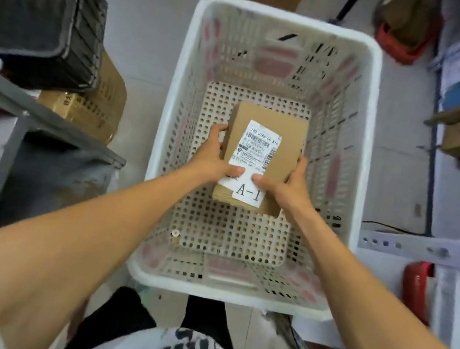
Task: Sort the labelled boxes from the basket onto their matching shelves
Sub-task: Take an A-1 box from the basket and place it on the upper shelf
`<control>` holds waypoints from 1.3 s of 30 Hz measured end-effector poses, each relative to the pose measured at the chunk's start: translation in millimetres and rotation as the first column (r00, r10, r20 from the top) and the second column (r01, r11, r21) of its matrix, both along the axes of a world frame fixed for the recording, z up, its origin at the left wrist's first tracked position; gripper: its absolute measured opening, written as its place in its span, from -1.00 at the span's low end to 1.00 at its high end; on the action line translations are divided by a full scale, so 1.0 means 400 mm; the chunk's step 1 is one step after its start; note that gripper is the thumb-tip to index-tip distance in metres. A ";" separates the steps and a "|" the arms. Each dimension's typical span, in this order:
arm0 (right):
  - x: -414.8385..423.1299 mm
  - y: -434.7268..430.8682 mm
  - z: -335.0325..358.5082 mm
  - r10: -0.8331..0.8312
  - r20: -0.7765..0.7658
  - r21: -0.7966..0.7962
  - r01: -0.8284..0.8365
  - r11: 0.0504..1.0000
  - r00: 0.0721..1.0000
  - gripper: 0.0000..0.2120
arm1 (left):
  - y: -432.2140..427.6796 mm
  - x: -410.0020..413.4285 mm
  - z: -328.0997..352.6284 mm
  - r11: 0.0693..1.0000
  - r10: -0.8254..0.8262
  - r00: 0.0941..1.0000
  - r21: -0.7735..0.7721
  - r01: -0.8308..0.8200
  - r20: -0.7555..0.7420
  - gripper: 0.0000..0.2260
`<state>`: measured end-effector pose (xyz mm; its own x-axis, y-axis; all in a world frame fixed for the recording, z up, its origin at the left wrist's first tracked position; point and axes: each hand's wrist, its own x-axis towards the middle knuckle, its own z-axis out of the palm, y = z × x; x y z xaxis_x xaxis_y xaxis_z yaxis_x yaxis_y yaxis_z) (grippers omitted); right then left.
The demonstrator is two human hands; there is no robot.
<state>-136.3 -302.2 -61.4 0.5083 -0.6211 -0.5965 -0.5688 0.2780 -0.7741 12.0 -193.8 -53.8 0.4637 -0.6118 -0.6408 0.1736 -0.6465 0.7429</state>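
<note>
While both hands hold it, the small brown cardboard box (289,142) sits low inside the big white plastic basket with holes (173,103). I cannot tell if the box rests on the basket floor or is a bit above it. The left hand (215,153) grips the left side of the box, with its fingers curled round the edge and its thumb pressed on top. The right hand (288,184) grips the right side the same way, thumb on top. The two thumbs lie close together, on the white printed paper label (256,148) stuck on the box top. Just below the thumbs, a white sticker (248,191) says A-1.

One tiny round thing (175,234) lies on the basket floor, near the closer left corner. To the left of the basket stands a grey metal shelf (41,119) with a black plastic crate (42,9) on it. Brown cardboard cartons (96,107) sit on the ground beside that shelf. To the right is another grey metal shelf rail with holes (424,248).
</note>
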 end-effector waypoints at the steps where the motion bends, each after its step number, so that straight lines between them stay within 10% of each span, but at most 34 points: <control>1: -0.010 0.013 0.049 -0.011 0.012 -0.043 0.011 0.999 1.000 -0.09 | 0.008 -0.005 0.043 0.999 0.000 1.000 -0.033 0.000 0.008 -0.12; 25: -0.339 0.603 0.667 -0.041 0.195 -0.501 0.136 0.855 0.980 0.10 | 0.548 -0.245 0.636 0.828 -0.206 0.929 -0.450 0.333 0.308 0.10; 39: -1.057 1.069 0.764 -0.445 0.203 -0.564 0.475 0.675 0.872 0.22 | 0.779 -0.914 0.751 0.555 -0.557 0.731 -0.478 0.681 0.395 0.00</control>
